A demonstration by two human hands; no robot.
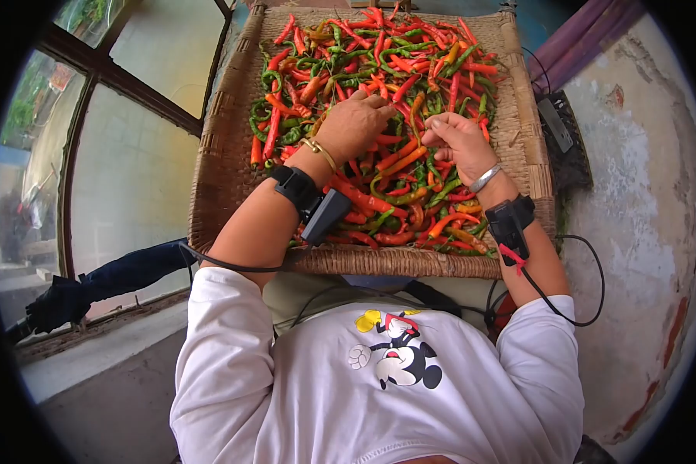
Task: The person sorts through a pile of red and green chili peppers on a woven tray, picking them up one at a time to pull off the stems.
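Observation:
Red, green and orange chili peppers [398, 205] lie in a thick heap on a woven tray [530, 147] in front of me. My left hand [356, 126] rests palm down on the heap left of the middle, its fingers slightly spread and touching the chilies. Their tips are partly hidden. To the right, my right hand [462, 143] is just above the heap with thumb and fingers pinched together. Whatever is in that pinch is too small to make out. An orange chili [402, 161] lies in the gap between my two hands.
Framed window panes [135, 162] stand on the left, with a folded dark umbrella [131, 271] beneath. A peeling wall [622, 216] rises on the right, near a power strip [555, 127] and a purple cloth [580, 39]. Black cables [595, 267] run from devices strapped to both forearms.

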